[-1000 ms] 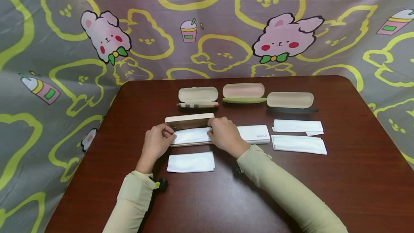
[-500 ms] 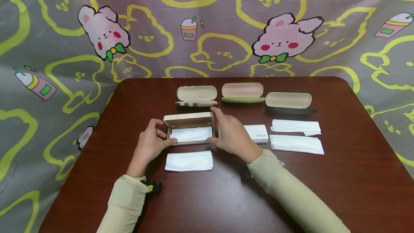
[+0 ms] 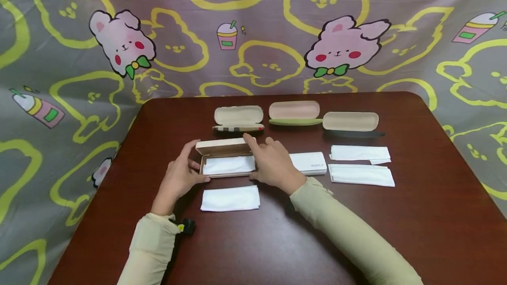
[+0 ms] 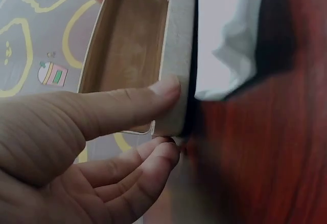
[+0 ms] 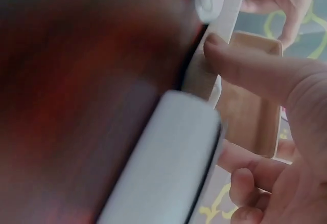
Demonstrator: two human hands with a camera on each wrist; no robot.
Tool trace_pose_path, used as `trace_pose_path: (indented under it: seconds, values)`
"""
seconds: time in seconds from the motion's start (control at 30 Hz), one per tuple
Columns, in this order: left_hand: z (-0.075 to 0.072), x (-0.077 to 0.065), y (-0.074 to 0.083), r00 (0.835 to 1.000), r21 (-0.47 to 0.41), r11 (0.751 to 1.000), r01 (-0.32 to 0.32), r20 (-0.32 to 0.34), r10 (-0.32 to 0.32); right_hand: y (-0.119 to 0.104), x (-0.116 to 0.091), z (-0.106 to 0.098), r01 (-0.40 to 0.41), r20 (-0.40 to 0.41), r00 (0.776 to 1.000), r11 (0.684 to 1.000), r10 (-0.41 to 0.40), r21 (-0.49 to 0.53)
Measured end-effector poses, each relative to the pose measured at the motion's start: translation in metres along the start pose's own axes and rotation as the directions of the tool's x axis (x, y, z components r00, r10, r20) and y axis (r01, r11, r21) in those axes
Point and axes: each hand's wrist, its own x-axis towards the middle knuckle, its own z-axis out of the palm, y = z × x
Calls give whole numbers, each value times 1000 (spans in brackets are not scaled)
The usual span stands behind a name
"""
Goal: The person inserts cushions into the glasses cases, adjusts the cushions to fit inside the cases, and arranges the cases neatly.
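Observation:
An open glasses case (image 3: 222,147) with a pale outside and brown lining stands left of the table's middle, lid raised at the back. A folded white cloth (image 3: 229,165) lies inside it. My left hand (image 3: 178,181) holds the case's left end, thumb (image 4: 166,91) on the front wall and fingers behind. My right hand (image 3: 275,164) grips the right end, index finger along the lid's top edge and thumb (image 5: 217,52) against the front wall. In the right wrist view, a closed white glasses case (image 5: 163,157) lies beside that hand. Another folded white cloth (image 3: 229,198) lies in front.
Three more open glasses cases, one plaid (image 3: 238,118), one green with pink lining (image 3: 294,111) and one dark (image 3: 350,122), stand along the back. Two folded white cloths (image 3: 359,153) lie to the right on the brown table (image 3: 285,232). A printed curtain (image 3: 261,25) hangs behind.
Both hands have left the cloth inside the case and now hold the case's two ends. My right index finger has moved onto the lid's edge.

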Motion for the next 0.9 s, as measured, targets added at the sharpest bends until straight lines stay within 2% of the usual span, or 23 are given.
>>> trace_pose_path:
  seconds: [0.23,0.37,0.53,0.9]
  values:
    - [-2,0,-5,1000,10,1000,-16,-18,16,-3,-1,4,23,-14,1000,999,-24,-22]
    - [-2,-1,-7,999,28,999,-28,-33,29,-2,-1,6,51,-25,998,999,-51,-7]
    - [-1,-4,-9,998,32,998,-45,-41,46,-3,-3,7,49,-62,997,999,-48,6]
    - [1,-6,-10,993,35,995,-95,-67,97,-13,-6,11,30,-174,984,994,-47,-101]
